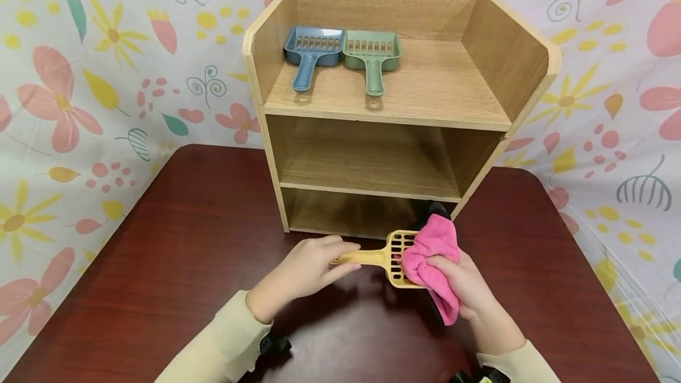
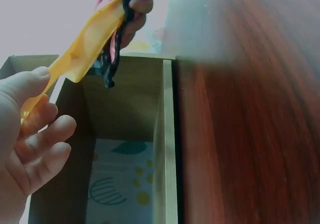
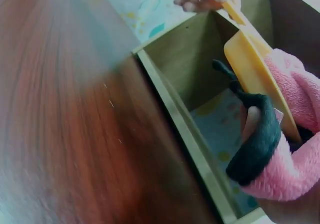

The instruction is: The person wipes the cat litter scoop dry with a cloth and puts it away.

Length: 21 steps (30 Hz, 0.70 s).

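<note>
A yellow slotted litter scoop [image 1: 372, 257] is held sideways above the table, before the shelf unit. My left hand [image 1: 310, 266] pinches the end of its handle between thumb and fingers. In my right hand [image 1: 470, 288] is a pink cloth [image 1: 437, 244], bunched over the scoop's head and covering its far right part. The right wrist view shows the cloth [image 3: 300, 83] on both sides of the scoop [image 3: 255, 76], with a dark piece [image 3: 257, 144] folded around the fingers. Most of the right fingers are hidden by the cloth.
A wooden shelf unit [image 1: 383, 118] stands at the back of the dark red table [image 1: 175, 288]. On its top level, a blue scoop [image 1: 305, 70] and a green scoop [image 1: 374, 75] lie side by side at the left. A flower-patterned sheet [image 1: 112, 75] hangs behind.
</note>
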Available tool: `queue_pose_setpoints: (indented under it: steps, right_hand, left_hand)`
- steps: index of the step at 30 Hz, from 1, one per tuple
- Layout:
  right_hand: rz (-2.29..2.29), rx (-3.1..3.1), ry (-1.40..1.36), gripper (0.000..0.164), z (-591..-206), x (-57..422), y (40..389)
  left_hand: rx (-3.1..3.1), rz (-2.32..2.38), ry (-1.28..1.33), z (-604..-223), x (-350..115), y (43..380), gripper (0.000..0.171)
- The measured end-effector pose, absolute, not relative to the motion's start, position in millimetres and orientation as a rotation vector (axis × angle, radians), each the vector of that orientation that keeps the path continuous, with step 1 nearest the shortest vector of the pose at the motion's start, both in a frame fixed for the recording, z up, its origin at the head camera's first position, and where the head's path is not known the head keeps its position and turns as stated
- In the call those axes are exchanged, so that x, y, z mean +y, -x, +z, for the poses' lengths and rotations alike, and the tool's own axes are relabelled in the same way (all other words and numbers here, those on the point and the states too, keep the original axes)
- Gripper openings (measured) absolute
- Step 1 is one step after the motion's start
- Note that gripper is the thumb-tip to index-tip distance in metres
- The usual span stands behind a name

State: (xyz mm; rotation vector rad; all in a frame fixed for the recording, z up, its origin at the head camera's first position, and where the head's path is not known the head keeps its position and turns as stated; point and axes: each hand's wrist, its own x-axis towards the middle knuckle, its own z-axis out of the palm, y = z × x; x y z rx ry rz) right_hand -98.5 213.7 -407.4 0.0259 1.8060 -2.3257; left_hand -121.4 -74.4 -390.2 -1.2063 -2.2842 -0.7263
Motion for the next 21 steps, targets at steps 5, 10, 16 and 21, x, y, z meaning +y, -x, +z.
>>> queue_pose_setpoints:
  steps: [5, 10, 16, 21]
  right_hand:
    - [-2.25, 2.006, 0.004, 0.024, -402, 219, 96]
    - [-2.223, 2.159, -0.005, 0.023, -395, 231, 94]
    - [-2.094, 2.291, -0.001, 0.018, -386, 260, 94]
    - [-1.93, 2.367, 0.184, 0.017, -381, 279, 94]
  left_hand:
    - [-2.225, -0.583, 1.212, -383, -77, 115, 0.028]
    - [-2.195, -0.589, 1.176, -376, -86, 112, 0.028]
    - [-2.206, -0.771, 1.135, -369, -100, 110, 0.029]
    - [-2.199, -0.962, 1.164, -356, -105, 108, 0.025]
